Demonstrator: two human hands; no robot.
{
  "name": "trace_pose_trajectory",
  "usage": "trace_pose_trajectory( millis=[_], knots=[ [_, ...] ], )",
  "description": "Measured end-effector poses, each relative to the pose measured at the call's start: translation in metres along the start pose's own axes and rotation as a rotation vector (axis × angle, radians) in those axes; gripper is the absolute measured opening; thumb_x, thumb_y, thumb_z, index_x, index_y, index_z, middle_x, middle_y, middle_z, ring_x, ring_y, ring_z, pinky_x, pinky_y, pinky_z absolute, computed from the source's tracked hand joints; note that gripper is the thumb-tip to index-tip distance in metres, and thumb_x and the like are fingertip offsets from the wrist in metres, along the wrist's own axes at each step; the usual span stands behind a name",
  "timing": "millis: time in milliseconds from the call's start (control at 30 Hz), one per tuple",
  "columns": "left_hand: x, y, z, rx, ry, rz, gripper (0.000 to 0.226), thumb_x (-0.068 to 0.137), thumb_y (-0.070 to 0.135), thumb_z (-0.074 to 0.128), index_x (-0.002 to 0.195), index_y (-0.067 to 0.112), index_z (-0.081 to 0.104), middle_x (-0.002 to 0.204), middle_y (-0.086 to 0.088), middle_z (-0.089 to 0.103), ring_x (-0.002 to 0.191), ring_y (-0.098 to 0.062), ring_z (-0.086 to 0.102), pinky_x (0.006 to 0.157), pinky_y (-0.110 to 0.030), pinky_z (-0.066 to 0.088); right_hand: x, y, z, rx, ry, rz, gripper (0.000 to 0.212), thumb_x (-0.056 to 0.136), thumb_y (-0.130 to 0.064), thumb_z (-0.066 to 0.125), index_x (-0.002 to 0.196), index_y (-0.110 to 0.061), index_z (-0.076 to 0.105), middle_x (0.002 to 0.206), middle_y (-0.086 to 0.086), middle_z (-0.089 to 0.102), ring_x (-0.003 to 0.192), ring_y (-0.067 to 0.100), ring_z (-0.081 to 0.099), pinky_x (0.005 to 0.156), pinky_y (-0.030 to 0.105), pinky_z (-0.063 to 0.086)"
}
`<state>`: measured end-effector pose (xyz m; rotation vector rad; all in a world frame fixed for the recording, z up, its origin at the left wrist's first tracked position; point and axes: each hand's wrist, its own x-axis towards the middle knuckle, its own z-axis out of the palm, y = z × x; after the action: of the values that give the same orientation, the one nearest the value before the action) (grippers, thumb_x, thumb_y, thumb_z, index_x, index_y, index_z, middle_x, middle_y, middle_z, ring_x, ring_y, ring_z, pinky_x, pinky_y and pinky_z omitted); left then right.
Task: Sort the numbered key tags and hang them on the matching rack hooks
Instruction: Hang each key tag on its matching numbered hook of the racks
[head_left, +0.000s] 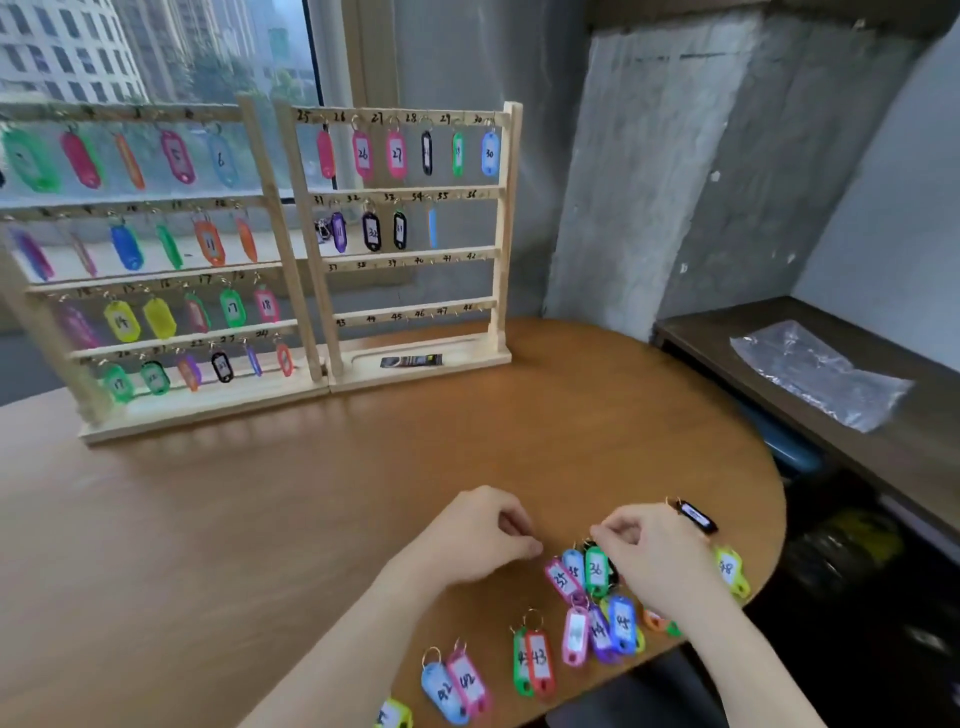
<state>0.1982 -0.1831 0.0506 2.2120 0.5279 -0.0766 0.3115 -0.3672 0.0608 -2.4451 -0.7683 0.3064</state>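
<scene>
Head cam: both hands were rummaging the loose tags (576, 623) near the worktop's (260, 519) right front edge. Left hand (480, 535) curled, apparently empty; right hand (652, 551) pinching at the pile by green 36 (596, 570). Rack (410, 228) was filled through 34, so 35 (562, 579) probably goes next.

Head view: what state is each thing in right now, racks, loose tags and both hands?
Left rack: upright, all rows hung with tags.
Right rack: upright, top row full, second row partly filled, lower two rows bare.
Loose tags: lying flat near the table edge.
Left hand: curled, seemingly empty.
Right hand: reaching into the tags; grasp unclear.
</scene>
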Motion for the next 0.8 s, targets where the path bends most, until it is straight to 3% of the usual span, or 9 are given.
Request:
trace_pose_trajectory(
  millis=[67, 133, 333, 433, 600, 700, 800],
  knots=[
    [-0.003, 0.002, 0.003, -0.003, -0.045, 0.005, 0.031, 0.076, 0.048, 0.082, 0.100, 0.030, 0.073, 0.085, 0.013, 0.065, 0.079, -0.004, 0.059, 0.073, -0.024, 0.046, -0.008, 0.005, 0.004, -0.015, -0.009, 0.007, 0.027, 0.091, -0.037, 0.069, 0.067, -0.025, 0.070, 0.051, -0.016, 0.059, 0.055, 0.006, 0.055, 0.058, 0.029, 0.047],
    [-0.005, 0.004, 0.010, 0.050, -0.036, -0.001, 0.036, 0.073, 0.054, 0.083, 0.100, 0.034, 0.071, 0.082, 0.016, 0.058, 0.082, -0.003, 0.055, 0.085, -0.030, 0.041, -0.014, 0.006, 0.006, -0.039, -0.016, 0.015, 0.024, 0.090, -0.037, 0.068, 0.068, -0.027, 0.070, 0.052, -0.011, 0.058, 0.056, 0.008, 0.056, 0.060, 0.031, 0.051],
    [-0.004, 0.013, 0.024, 0.102, 0.087, -0.067, 0.019, 0.076, 0.051, 0.080, 0.086, 0.041, 0.066, 0.077, 0.019, 0.050, 0.092, -0.009, 0.050, 0.101, -0.041, 0.029, -0.018, 0.000, 0.011, -0.135, -0.046, 0.039, 0.019, 0.092, -0.044, 0.067, 0.076, -0.033, 0.071, 0.074, -0.013, 0.062, 0.070, 0.007, 0.062, 0.065, 0.031, 0.054],
    [-0.001, 0.014, 0.025, 0.064, 0.106, -0.094, 0.009, 0.083, 0.045, 0.075, 0.082, 0.038, 0.069, 0.070, 0.017, 0.051, 0.086, -0.010, 0.051, 0.106, -0.043, 0.029, -0.014, -0.001, 0.017, -0.138, -0.019, 0.074, 0.020, 0.090, -0.047, 0.069, 0.075, -0.035, 0.067, 0.070, -0.014, 0.058, 0.066, 0.006, 0.059, 0.061, 0.030, 0.054],
    [0.003, 0.005, 0.027, 0.026, 0.147, -0.115, 0.019, 0.089, 0.039, 0.070, 0.071, 0.036, 0.066, 0.069, 0.015, 0.054, 0.085, -0.012, 0.054, 0.106, -0.041, 0.031, -0.007, -0.007, 0.024, -0.150, 0.021, 0.103, 0.023, 0.086, -0.054, 0.071, 0.074, -0.035, 0.066, 0.068, -0.014, 0.063, 0.067, 0.008, 0.063, 0.058, 0.029, 0.053],
    [0.005, 0.000, 0.028, -0.027, 0.157, -0.110, 0.015, 0.087, 0.048, 0.070, 0.083, 0.033, 0.071, 0.077, 0.014, 0.060, 0.088, -0.010, 0.058, 0.103, -0.041, 0.033, -0.003, -0.011, 0.025, -0.178, 0.030, 0.084, 0.022, 0.087, -0.057, 0.069, 0.082, -0.036, 0.067, 0.082, -0.016, 0.062, 0.079, 0.005, 0.060, 0.066, 0.031, 0.055],
    [0.004, -0.001, 0.028, -0.048, 0.141, -0.085, 0.016, 0.083, 0.053, 0.073, 0.083, 0.037, 0.071, 0.072, 0.015, 0.057, 0.082, -0.006, 0.055, 0.097, -0.037, 0.035, 0.001, -0.015, 0.027, -0.206, 0.003, 0.068, 0.015, 0.091, -0.050, 0.067, 0.087, -0.036, 0.069, 0.084, -0.016, 0.062, 0.083, 0.004, 0.056, 0.061, 0.025, 0.046]
  ],
)
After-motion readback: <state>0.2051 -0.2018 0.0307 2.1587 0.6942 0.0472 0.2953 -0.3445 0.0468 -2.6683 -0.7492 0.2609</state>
